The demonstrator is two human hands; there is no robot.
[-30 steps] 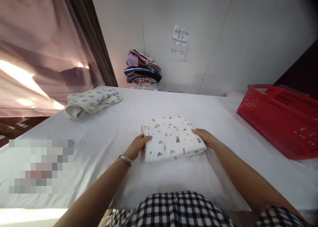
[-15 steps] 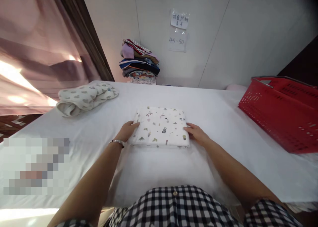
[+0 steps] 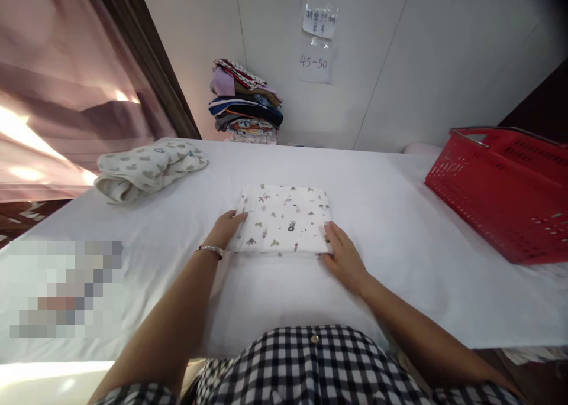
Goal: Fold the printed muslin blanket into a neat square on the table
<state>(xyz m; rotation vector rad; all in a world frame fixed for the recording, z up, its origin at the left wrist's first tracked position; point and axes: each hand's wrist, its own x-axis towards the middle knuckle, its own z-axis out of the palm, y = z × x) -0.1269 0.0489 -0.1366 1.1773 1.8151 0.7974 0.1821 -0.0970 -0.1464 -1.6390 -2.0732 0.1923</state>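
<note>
A folded white cloth (image 3: 284, 219) printed with small plants and figures lies flat on the white-covered table in front of me. My left hand (image 3: 225, 229) grips its left edge, the thumb on top and the other fingers partly hidden along the side. At the near right corner, my right hand (image 3: 347, 257) has its fingers over the edge and its thumb low against the front side. Both hands are closed on the cloth's borders.
A rolled cream cloth with grey hearts (image 3: 148, 167) lies at the back left of the table (image 3: 377, 210). On the right stands a red plastic basket (image 3: 501, 198). Folded textiles (image 3: 248, 103) are stacked by the wall, below paper signs (image 3: 317, 44). A blurred patch covers the left front.
My right hand has slid from the cloth's right side down to its near right corner. My left hand stays at the left edge. The whole view has shifted slightly.
</note>
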